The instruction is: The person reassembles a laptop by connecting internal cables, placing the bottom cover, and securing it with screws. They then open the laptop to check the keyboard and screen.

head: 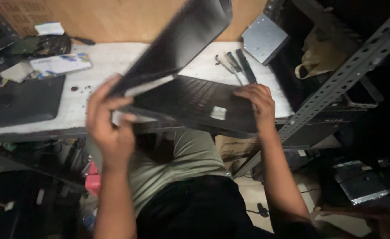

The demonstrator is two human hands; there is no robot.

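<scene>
I hold a black laptop (190,88) half open above the front edge of the desk (102,62), its screen tilted up and away from me and blurred. My left hand (108,124) has its fingers (98,95) clamped on the laptop's left front corner, where lid and base meet. My right hand (259,106) lies on the base at the right of the keyboard, fingers together and curled over its edge.

There is no box or tray that I can make out on the desk. To the left lies a second dark laptop (20,102), closed, with a white booklet (60,63) and some papers behind it. Behind my laptop, a few slim dark tools (237,64) lie on the desk, and a grey metal plate (264,37) leans at the back right corner. A perforated metal shelf upright (336,86) slants across on my right, close to my right wrist. A tan cloth (321,55) sits on the shelf behind it. Below, a silvery flat part (365,181) lies on the floor.
</scene>
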